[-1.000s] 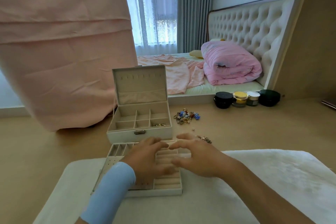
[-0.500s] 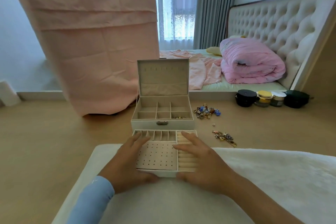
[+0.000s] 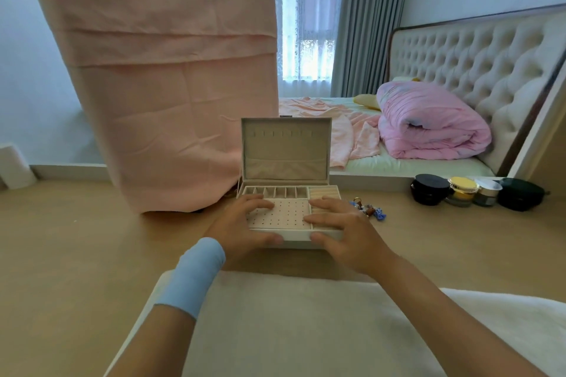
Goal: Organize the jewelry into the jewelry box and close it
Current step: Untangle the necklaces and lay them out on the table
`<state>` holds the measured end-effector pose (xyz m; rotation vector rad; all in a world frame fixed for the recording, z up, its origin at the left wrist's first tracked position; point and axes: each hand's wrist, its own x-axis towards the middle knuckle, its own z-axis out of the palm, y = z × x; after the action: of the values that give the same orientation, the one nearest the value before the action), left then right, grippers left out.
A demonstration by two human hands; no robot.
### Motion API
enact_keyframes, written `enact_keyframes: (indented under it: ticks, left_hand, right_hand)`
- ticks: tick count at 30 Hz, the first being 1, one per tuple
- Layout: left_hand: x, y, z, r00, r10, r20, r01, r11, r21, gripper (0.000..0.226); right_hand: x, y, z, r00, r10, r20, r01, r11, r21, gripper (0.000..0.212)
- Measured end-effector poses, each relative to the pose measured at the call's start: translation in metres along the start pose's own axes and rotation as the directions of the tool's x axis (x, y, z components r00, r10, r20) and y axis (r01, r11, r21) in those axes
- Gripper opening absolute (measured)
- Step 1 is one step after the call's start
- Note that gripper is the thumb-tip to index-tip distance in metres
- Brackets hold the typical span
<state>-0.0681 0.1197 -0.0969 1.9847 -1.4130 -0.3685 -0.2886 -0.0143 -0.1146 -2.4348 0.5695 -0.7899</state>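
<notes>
My fingers (image 3: 260,206) lie spread over the top of the tray (image 3: 281,214), with the thumbs pinching its front wall, so the left hand (image 3: 239,225) and right hand (image 3: 347,231) both grip it. Half a second ago it sat on the floor (image 3: 92,239) before the jewelry box (image 3: 286,167). Now it sits on the box's base, under the upright lid (image 3: 286,138). Its long axis runs left to right, with the ring rolls at the right end and the small compartments toward the lid. Loose jewelry (image 3: 369,212) lies just right.

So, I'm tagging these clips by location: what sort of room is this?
Most likely a bedroom: a bed with a tufted headboard, a rolled pink duvet on it, and a curtained window behind.
</notes>
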Motion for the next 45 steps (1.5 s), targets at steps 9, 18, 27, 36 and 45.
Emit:
enact_keyframes:
  ticks: [9, 18, 27, 36, 45]
  left_hand:
    - [0.049, -0.019, -0.004, 0.999, -0.046, -0.007, 0.046, 0.989, 0.141, 0.083]
    - [0.061, -0.03, 0.006, 0.996, -0.046, 0.081, 0.016, 0.941, 0.338, 0.077]
    - [0.076, -0.042, 0.005, 0.993, -0.019, 0.115, -0.024, 0.932, 0.361, 0.076]
    - [0.089, -0.031, -0.004, 0.987, -0.091, 0.131, 0.031, 0.915, 0.403, 0.072]
    - [0.085, 0.007, 0.003, 0.997, 0.042, 0.058, -0.061, 0.92, 0.387, 0.072]
  right_hand:
    - [0.051, 0.026, 0.02, 0.999, 0.002, 0.04, -0.001, 1.0, -0.01, 0.037]
    - [0.054, 0.04, 0.027, 0.991, -0.012, 0.132, 0.027, 0.993, -0.115, 0.038]
    - [0.069, 0.034, 0.029, 0.943, 0.16, 0.29, -0.094, 0.969, -0.227, 0.051]
    - [0.099, 0.028, 0.027, 0.914, 0.201, 0.351, -0.108, 0.958, -0.267, 0.054]
    - [0.092, 0.042, 0.005, 0.942, 0.235, 0.24, -0.201, 0.967, -0.157, 0.054]
